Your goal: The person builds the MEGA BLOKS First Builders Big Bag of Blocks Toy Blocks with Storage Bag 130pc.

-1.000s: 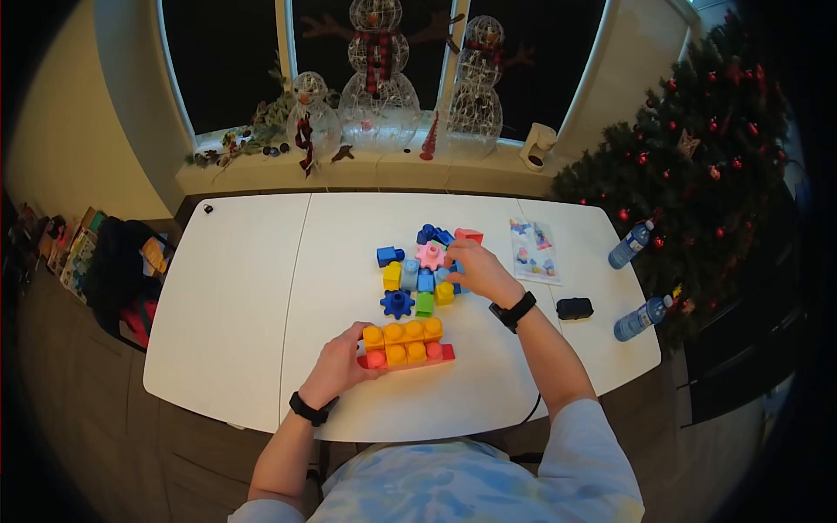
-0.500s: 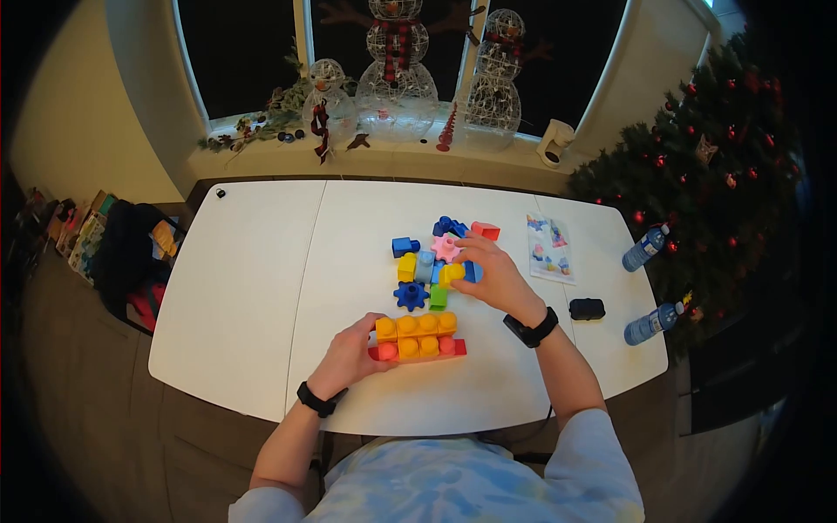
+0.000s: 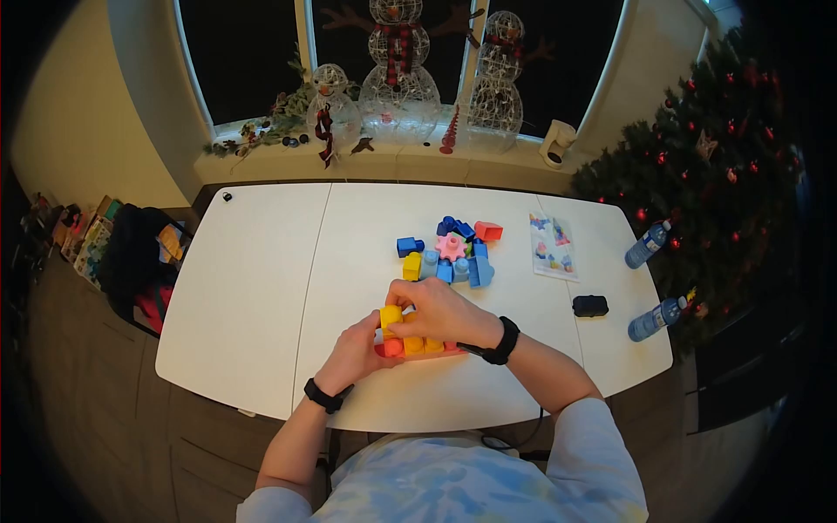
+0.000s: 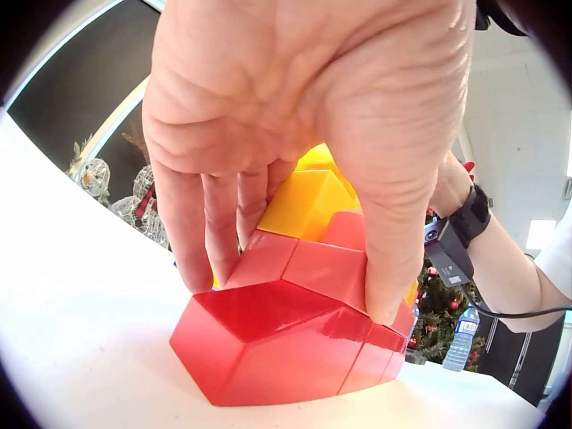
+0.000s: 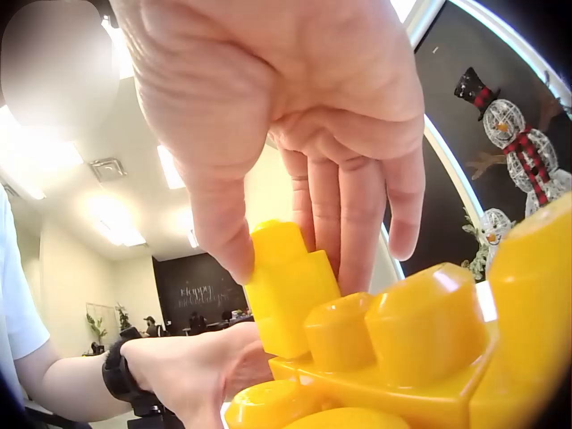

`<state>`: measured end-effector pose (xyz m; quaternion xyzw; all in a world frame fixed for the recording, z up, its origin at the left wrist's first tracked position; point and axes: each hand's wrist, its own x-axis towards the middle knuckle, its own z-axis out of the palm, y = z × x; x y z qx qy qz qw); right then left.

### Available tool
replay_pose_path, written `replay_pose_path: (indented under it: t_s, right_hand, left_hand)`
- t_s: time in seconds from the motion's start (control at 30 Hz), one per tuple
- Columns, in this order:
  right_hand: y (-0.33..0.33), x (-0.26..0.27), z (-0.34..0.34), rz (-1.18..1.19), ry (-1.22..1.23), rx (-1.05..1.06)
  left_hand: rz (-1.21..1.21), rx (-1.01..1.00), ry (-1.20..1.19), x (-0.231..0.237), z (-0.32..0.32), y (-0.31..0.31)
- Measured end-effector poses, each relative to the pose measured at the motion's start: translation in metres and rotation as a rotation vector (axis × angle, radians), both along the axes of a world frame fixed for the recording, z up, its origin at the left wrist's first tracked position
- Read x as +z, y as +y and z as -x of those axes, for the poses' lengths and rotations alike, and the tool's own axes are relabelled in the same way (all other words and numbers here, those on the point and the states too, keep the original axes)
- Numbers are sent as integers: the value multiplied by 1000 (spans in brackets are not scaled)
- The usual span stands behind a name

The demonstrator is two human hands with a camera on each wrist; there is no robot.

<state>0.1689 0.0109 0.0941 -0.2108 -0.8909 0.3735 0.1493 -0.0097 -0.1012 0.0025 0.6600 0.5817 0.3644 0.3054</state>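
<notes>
My left hand [image 3: 350, 353] grips the end of a long built row of toy blocks, its thumb and fingers on opposite sides. Red blocks [image 4: 277, 349] form the base, with orange blocks [image 3: 425, 345] stacked over them. My right hand [image 3: 440, 314] reaches over the row and pinches a bright yellow block [image 5: 286, 290] between thumb and fingers. That block stands upright at the left end of the orange layer, its lower edge right at the orange studs [image 5: 340, 331]. From the head view, my right hand hides much of the row.
Beyond the row lie loose blocks, among them a pink gear [image 3: 451, 247], a yellow block [image 3: 411, 267] and several blue ones. A picture sheet [image 3: 553, 247], a black case [image 3: 590, 306] and two water bottles [image 3: 647, 245] are on the table's right.
My right hand has picked the yellow block out of the loose pile and brought it toward me, onto the left end of the row. My left hand keeps its grip there.
</notes>
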Motion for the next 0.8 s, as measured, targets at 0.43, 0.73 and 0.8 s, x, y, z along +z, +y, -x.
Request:
replay_pose_path:
  t_s: [0.43, 0.73, 0.8]
  right_hand:
    - [6, -10, -1, 42, 36, 35]
    - [112, 17, -32, -169, 158, -354]
    - [159, -15, -43, -303, 174, -425]
  left_hand:
    - [-14, 4, -32, 0, -2, 1]
    - [-3, 12, -44, -5, 0, 2]
    - [-36, 7, -33, -4, -1, 2]
